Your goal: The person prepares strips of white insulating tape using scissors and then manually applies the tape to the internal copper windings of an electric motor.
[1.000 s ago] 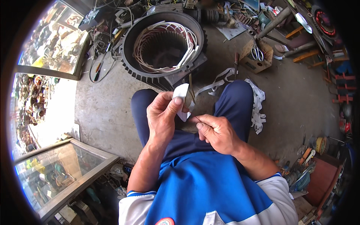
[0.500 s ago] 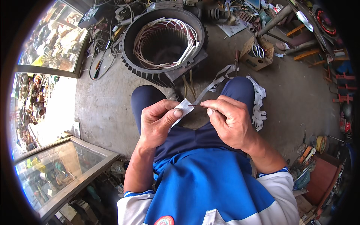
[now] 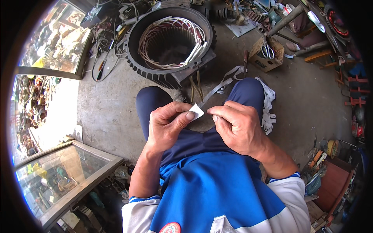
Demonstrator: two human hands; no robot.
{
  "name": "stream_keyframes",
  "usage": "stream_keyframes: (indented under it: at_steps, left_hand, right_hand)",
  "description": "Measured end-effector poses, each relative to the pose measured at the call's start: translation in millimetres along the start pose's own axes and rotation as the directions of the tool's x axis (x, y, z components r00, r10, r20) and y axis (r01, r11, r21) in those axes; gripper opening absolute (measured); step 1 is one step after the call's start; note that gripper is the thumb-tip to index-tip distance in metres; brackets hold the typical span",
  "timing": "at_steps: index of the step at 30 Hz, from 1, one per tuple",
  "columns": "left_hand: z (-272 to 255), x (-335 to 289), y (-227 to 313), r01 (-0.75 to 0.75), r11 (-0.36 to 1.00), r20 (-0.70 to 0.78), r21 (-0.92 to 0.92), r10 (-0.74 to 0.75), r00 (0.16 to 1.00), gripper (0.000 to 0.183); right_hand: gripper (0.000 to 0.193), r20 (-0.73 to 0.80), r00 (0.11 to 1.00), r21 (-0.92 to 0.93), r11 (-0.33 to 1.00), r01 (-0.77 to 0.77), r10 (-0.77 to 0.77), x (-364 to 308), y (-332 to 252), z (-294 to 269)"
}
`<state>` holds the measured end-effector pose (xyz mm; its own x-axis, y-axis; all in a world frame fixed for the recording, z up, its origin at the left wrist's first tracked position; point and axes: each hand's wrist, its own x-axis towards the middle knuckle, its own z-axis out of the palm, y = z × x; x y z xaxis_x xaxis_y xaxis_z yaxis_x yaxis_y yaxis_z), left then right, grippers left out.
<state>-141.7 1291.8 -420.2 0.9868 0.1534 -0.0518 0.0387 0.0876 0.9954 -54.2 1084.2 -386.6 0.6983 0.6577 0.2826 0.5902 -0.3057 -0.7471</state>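
My left hand [image 3: 168, 123] pinches a small piece of white tape [image 3: 197, 112] between thumb and forefinger, its free end pointing to the right. Just right of it is my right hand [image 3: 241, 126], thumb and forefinger pressed together; whatever they hold is too small to make out. A gap separates those fingertips from the tape. Beyond my knees stands a dark ribbed motor housing [image 3: 132, 64] with white-sleeved wires [image 3: 200, 50] looped around its inner rim. A pale strip [image 3: 217, 88] runs across the floor behind my hands.
A heap of white ribbon [image 3: 269, 106] lies beside my right knee. Farther right, scissors [image 3: 267, 51] stand in a cardboard box [image 3: 266, 64]. Glass-topped wooden frames [image 3: 97, 153] line the left side. A screwdriver [image 3: 101, 72] and cables lie at the far left.
The thin dark wire that stretched from my right fingertips to the tape no longer shows. The tape has turned, its free end now lying lower and farther right.
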Motion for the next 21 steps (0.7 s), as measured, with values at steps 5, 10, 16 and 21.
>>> stream_keyframes:
  at_steps: [5, 10, 16, 21]
  left_hand:
    - [5, 1, -3, -0.005, 1.000, 0.013, 0.011, 0.004, 1.000, 0.014]
    - [3, 0, -3, 0.082, 0.991, 0.120, -0.103, -0.070, 0.990, 0.015]
    - [0, 0, -9, 0.216, 0.874, 0.298, -0.436, -0.086, 0.951, 0.024]
    - [4, -1, -12, 0.214, 0.885, 0.261, -0.414, -0.110, 0.959, 0.023]
  right_hand:
    - [0.008, 0.078, 0.993, 0.122, 0.988, -0.095, 0.086, 3, -6, 3]
    - [0.013, 0.110, 0.989, 0.258, 0.958, -0.121, 0.095, 7, 3, 10]
    - [0.013, 0.328, 0.926, 0.507, 0.792, -0.338, 0.186, 5, 8, 6]
    - [0.010, 0.337, 0.922, 0.490, 0.802, -0.343, 0.189, 2, 11, 8]
